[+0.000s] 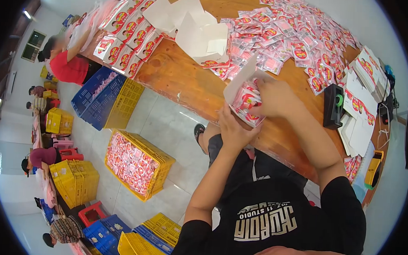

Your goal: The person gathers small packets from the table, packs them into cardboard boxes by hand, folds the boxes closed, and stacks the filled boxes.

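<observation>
My left hand (235, 130) is wrapped around the near side of an open white carton (233, 90) at the table edge, fingers closed on its wall. Small pink-and-red printed packets (247, 101) fill the carton. My right hand (276, 98) reaches into the carton from the right, its fingers and thumb curled over the packets; some fingertips are hidden. Beyond the carton lies a large heap of loose packets (303, 38). Two open white cartons (201, 38) stand to the left of the heap.
Filled printed boxes (126, 30) are stacked at the table's far left. On the right are a black tape dispenser (333, 106) and flat cartons (359, 107). A yellow crate (161, 171) of packets stands on the floor. Co-workers (72, 67) and more crates (74, 181) are at left.
</observation>
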`<state>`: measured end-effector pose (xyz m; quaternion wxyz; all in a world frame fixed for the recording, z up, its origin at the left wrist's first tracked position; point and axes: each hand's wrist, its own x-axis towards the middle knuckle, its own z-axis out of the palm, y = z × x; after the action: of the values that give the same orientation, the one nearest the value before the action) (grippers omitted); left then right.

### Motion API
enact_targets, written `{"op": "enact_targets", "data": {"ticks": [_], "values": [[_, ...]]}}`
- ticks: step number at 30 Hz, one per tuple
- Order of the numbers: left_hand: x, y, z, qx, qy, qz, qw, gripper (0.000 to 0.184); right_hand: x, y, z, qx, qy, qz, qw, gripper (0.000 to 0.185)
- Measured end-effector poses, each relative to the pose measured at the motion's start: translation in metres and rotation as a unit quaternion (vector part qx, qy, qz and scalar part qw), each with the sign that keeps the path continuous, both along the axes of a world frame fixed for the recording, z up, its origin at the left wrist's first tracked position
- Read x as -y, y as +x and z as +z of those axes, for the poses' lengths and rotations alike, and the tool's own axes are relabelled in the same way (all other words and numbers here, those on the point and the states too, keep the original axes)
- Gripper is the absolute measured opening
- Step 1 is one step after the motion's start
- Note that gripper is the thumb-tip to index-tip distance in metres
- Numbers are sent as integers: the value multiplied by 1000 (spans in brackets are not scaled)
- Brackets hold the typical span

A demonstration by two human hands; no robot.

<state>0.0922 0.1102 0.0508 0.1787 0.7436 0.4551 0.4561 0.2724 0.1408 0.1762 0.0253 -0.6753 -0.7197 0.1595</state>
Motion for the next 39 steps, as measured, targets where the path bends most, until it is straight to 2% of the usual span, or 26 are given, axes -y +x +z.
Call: {"op": "enact_targets", "data": {"ticks": [1, 2, 4, 5, 7, 8, 10, 13, 17, 21, 23, 26, 27, 29, 33, 35, 36, 38, 39], "values": [[0, 0, -1, -10, 6, 6, 1000, 131, 7, -2, 1, 12, 125, 16, 992, 74], [2, -1, -4, -21, 8, 14, 1000, 130, 12, -2, 6, 12, 123, 17, 992, 74], [3, 0, -6, -20, 8, 20, 1000, 130, 19, -4, 31, 6, 199, 15, 980, 66], [3, 0, -6, -19, 13, 23, 999, 129, 16, -5, 28, 6, 196, 16, 981, 66], [3, 0, -7, -14, 10, 23, 1000, 129, 7, -2, 19, -69, 160, 94, 980, 51], [2, 1, -8, -9, 11, 22, 1000, 129, -3, 0, 5, -67, 160, 91, 981, 51], [3, 1, -6, -10, 8, 19, 1000, 129, -23, 0, -22, -12, -4, 86, 996, 40], [0, 3, -8, -2, 15, 21, 1000, 129, -12, 0, -18, -5, -18, 118, 993, 32], [2, -1, -6, -12, 16, 14, 1000, 130, -15, 6, -23, -49, -27, 65, 996, 36], [2, -1, -9, -4, 5, 13, 1000, 130, -2, 7, -4, -37, -39, 84, 995, 36], [2, -1, -8, -6, 4, 14, 1000, 130, 1, 5, -17, -96, 165, 69, 979, 33], [4, 0, -8, -8, -1, 16, 1000, 130, -7, 8, -47, -58, 196, 108, 973, 29], [4, 0, -8, -10, -6, 19, 1000, 131, -6, 4, -46, -58, 198, 106, 973, 29], [2, 1, -7, -3, 4, 16, 1000, 131, -9, -6, -39, -40, 34, 83, 995, 30], [4, -1, -3, -12, -3, 13, 1000, 130, -14, 8, -18, -30, 77, 145, 986, 33], [2, 0, -3, -11, -4, 15, 1000, 130, -3, 5, -21, -69, 202, 87, 973, 37], [3, 0, -4, -12, -6, 15, 1000, 130, 4, 2, -28, -70, 198, 87, 974, 37], [6, 0, -7, -15, -1, 17, 1000, 130, 16, -6, -43, 33, 121, 78, 989, 41], [3, 2, -7, -15, 12, 22, 1000, 130, 17, -6, -27, 9, 64, 67, 996, 43]]}}
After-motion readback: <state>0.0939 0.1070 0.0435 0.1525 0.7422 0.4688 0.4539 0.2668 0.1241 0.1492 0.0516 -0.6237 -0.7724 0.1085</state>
